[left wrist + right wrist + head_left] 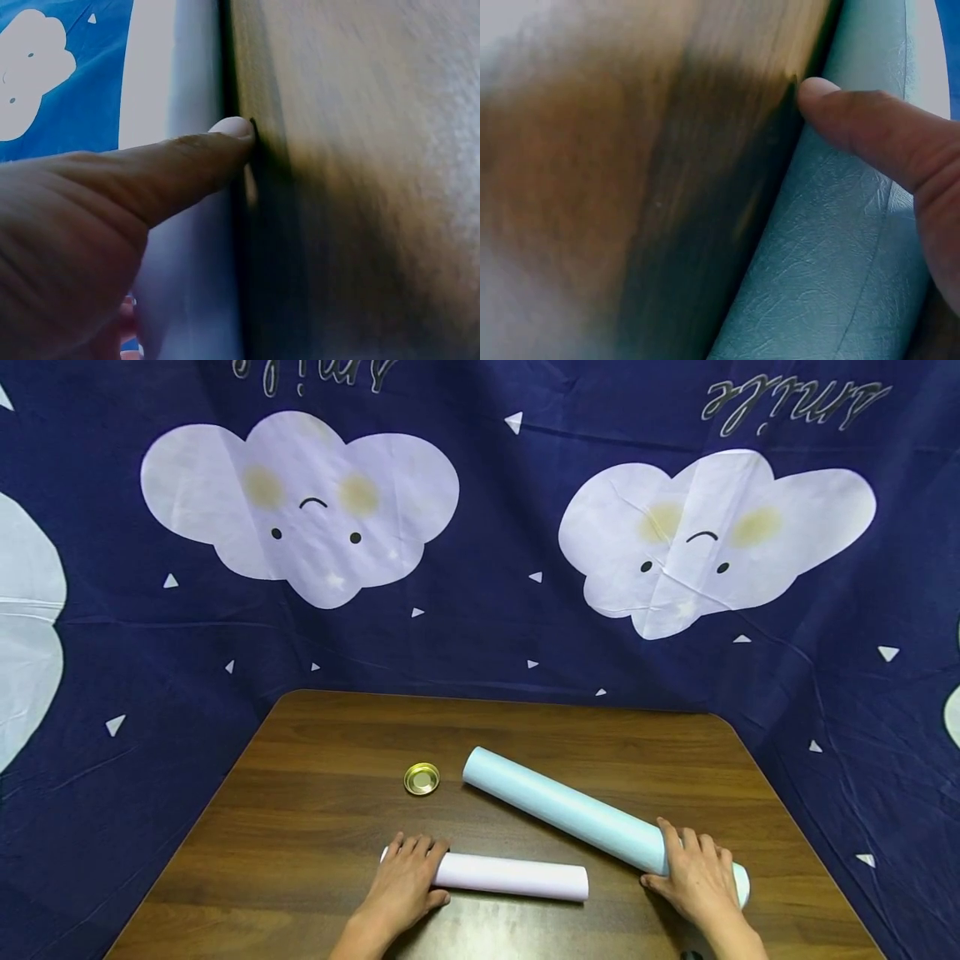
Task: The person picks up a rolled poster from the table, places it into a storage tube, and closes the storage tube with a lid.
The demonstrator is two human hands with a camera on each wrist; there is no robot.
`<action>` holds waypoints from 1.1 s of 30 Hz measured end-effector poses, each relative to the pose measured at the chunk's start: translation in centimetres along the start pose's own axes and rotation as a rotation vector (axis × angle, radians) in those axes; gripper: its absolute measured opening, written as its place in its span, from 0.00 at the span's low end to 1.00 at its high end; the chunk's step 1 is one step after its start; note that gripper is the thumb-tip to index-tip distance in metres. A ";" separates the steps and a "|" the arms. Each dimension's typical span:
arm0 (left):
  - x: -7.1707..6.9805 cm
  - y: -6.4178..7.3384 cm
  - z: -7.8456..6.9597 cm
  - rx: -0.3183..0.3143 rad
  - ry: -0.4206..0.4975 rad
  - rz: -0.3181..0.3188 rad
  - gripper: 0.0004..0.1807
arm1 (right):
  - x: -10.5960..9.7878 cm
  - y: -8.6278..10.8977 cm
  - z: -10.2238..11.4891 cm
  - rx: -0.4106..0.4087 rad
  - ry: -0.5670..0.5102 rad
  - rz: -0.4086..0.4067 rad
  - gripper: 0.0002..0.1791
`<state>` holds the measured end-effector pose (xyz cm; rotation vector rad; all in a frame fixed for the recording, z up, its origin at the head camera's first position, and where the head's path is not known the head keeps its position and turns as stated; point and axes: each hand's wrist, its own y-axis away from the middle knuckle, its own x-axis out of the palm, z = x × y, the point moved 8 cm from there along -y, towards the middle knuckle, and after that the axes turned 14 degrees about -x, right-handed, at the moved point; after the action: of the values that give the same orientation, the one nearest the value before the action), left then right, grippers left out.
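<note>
My left hand [405,881] grips a white paper-like roll [513,877] near its left end, at the front of the table. In the left wrist view the thumb [199,154] lies across the white roll [191,262], its tip at the edge beside the tabletop. A longer, thicker light-blue roll [566,807] lies slantwise to the right, its far end pointing to the back left. Close to its near end my right hand [697,870] grips it, palm over the top. The right wrist view shows the thumb [877,127] against the creased, textured surface of the blue roll [817,247].
A shallow round gold lid-like piece [422,779] lies left of the blue roll's far end. Both rolls are on a brown wooden table [300,777] with rounded back corners. Behind it hangs a dark blue cloth [487,635] with clouds. A small black object [691,955] shows at the bottom edge.
</note>
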<state>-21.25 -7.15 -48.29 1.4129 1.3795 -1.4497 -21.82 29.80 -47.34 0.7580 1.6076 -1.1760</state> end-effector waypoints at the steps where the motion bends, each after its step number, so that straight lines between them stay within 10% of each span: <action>1: 0.0 0.0 0.0 0.003 0.001 -0.003 0.34 | 0.1 0.0 0.0 0.001 0.002 0.001 0.51; 33: 0.2 0.2 0.2 0.028 0.027 -0.075 0.28 | 0.4 -0.2 0.0 0.028 -0.001 0.023 0.47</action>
<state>-21.13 -7.40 -48.56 1.4167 1.4476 -1.5084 -22.10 29.74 -47.69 0.7916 1.5806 -1.1840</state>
